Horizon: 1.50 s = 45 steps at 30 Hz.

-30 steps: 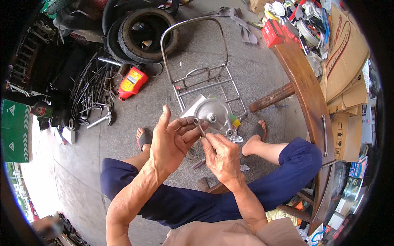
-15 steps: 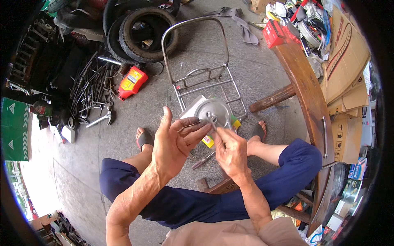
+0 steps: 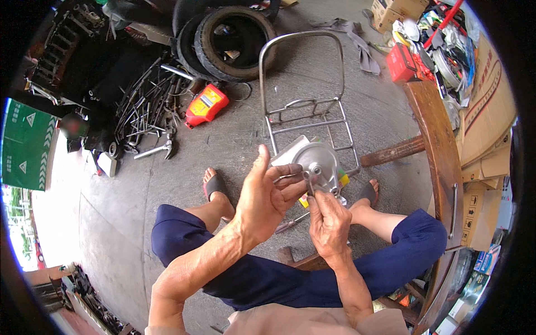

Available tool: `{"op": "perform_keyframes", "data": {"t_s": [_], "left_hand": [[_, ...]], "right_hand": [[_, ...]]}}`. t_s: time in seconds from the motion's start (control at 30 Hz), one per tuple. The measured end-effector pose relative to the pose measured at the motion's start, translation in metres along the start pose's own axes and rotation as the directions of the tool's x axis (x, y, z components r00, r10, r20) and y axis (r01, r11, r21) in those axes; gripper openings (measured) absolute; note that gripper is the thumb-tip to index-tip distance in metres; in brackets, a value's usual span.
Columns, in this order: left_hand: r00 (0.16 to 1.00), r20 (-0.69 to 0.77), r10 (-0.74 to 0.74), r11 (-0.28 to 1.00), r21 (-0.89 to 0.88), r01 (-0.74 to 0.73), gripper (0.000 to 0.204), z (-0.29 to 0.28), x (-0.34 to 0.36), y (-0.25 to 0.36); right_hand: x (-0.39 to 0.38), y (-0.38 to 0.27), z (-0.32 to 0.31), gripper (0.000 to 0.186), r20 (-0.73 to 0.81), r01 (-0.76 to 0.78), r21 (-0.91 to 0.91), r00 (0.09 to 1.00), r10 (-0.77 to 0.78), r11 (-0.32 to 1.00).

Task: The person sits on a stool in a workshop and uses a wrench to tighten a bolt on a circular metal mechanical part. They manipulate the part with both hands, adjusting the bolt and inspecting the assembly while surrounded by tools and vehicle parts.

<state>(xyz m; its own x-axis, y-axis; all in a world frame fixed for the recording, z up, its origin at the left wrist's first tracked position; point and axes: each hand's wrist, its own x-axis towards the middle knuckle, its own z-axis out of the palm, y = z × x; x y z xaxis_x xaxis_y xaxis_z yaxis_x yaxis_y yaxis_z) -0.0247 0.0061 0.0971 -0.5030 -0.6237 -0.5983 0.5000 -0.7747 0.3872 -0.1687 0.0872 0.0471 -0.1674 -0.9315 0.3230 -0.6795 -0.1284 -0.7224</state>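
Note:
My left hand [image 3: 262,198] is open, palm turned up, thumb raised and darkened fingers stretched toward the right hand. My right hand [image 3: 330,223] is closed, its thumb and forefinger pinching a small, thin metal part [image 3: 310,181] at the left fingertips. Whether the left fingers touch this part is hard to tell. Just beyond the hands is a round grey metal plate [image 3: 318,156] with a raised centre hole, resembling a wheel hub cover. It lies over a pale flat piece [image 3: 291,151] and something yellow and green, partly hidden.
A chrome tubular rack [image 3: 301,103] lies on the floor ahead. At the left are a red bottle [image 3: 206,106], a hammer [image 3: 156,149], metal rods and tyres [image 3: 207,44]. A wooden bench [image 3: 438,151] and cardboard [image 3: 483,206] stand right. A screwdriver [image 3: 290,224] lies below the hands.
The whole view has shifted, so the scene sits further right in the picture. Both hands keep nearly the same pose, and the small metal part stays in the right fingers.

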Motion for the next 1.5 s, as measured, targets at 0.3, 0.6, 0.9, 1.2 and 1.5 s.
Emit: {"op": "perform_keyframes", "data": {"t_s": [0.3,0.6,0.9,1.2,1.5], "left_hand": [[1.0,-0.016,0.004,1.0,0.019,-0.004,0.092,-0.001,0.001,-0.002],[0.999,0.007,0.047,0.994,0.098,-0.048,0.096,0.004,-0.002,-0.002],[1.0,0.007,0.03,0.993,0.117,-0.03,0.096,0.0,-0.003,-0.002],[1.0,-0.003,0.023,0.993,0.116,-0.022,0.093,0.003,-0.005,-0.004],[0.997,0.01,0.077,0.968,0.239,-0.077,0.093,0.006,-0.008,-0.011]], "right_hand": [[0.006,-0.003,-0.002,0.009,-0.022,-0.039,0.012,0.999,0.039,0.999],[0.01,-0.002,-0.013,0.01,0.047,-0.083,0.065,0.996,0.08,0.994],[0.009,-0.01,-0.016,0.01,0.078,-0.108,0.166,0.992,0.096,0.98],[0.011,-0.013,-0.021,0.008,0.114,-0.16,0.108,0.982,0.148,0.981],[0.016,-0.014,-0.029,0.014,0.189,-0.241,0.102,0.957,0.219,0.965]]}}
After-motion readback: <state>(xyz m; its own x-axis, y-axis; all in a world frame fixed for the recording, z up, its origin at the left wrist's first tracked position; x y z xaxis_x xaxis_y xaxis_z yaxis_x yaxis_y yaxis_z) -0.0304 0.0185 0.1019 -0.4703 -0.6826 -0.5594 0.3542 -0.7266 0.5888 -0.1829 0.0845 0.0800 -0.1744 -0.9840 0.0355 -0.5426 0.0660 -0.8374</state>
